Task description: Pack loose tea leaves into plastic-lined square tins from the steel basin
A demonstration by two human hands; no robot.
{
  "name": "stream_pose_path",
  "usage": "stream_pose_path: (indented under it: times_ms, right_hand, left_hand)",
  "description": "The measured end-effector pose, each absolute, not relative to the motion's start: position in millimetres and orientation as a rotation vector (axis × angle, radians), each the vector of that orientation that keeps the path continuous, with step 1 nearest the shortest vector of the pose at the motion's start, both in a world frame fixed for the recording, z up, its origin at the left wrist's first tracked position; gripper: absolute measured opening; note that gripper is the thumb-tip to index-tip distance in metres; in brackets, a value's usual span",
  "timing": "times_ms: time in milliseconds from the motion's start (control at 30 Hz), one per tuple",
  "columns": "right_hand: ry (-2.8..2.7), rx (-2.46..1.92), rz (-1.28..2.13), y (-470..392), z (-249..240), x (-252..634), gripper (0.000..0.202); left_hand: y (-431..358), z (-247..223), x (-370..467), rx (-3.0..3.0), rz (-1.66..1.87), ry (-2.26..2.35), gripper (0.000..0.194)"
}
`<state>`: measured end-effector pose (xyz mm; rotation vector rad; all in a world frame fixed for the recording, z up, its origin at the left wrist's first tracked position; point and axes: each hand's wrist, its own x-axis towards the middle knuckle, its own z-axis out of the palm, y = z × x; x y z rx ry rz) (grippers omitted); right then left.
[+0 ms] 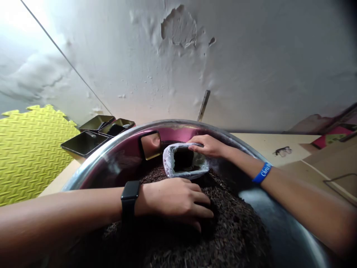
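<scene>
A large metal basin [178, 122] holds a heap of dark, dried shreds that look like loose tea leaves [234, 223]. My left hand [178, 201], wearing a black watch, rests palm down on the heap with its fingers apart; what lies under the palm is hidden. Beyond it, my right hand [208, 146] grips the far rim of an open plastic bag [170, 165], thumb over the edge. The bag's mouth faces me, and its inside is dark. A small open box [151, 146] with dark edges leans inside the basin, left of the bag.
Several black-rimmed bins [85, 143] stand left of the basin, beside a yellow foam mat [36, 149]. Glasses [283, 151] lie on the pale surface at right. A metal strip [204, 105] leans on the peeling wall [251, 67]. Cardboard [331, 163] is at far right.
</scene>
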<state>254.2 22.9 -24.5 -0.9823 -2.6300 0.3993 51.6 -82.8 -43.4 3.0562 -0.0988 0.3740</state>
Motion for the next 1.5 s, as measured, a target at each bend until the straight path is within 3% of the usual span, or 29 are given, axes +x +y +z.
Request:
stream_pose_path:
  times_ms: [100, 333, 633, 967, 1200, 1500]
  right_hand:
    - [-2.627, -0.989, 0.391, 22.3, -24.0, 254.8, 0.041]
    - [-2.648, -0.985, 0.368, 21.6, -23.1, 254.4, 0.043]
    - [-2.642, -0.981, 0.38, 20.3, -22.1, 253.9, 0.043]
    - [-2.662, -0.943, 0.346, 24.1, -25.1, 255.3, 0.045]
    - [-2.658, -0.945, 0.391, 23.2, -26.4, 254.3, 0.044]
    - [-2.72, -0.862, 0.383, 18.6, -23.7, 251.6, 0.043]
  left_hand:
    - [-84.6, -53.7, 54.0, 3.017, 0.334, -0.044, 0.039]
    - [-83.2, -50.9, 54.6, 2.929, 0.25, 0.003, 0.02]
    - [-80.1, -40.1, 50.7, 2.952, 0.263, -0.004, 0.024]
    - [-43.1, -25.6, 36.7, 2.86, 0.723, 0.419, 0.024]
    - [-48.1, -38.6, 45.9, 3.285, 0.24, 0.867, 0.017]
    - [-78.2, -58.7, 62.4, 3.495, 0.157, 0.815, 0.018]
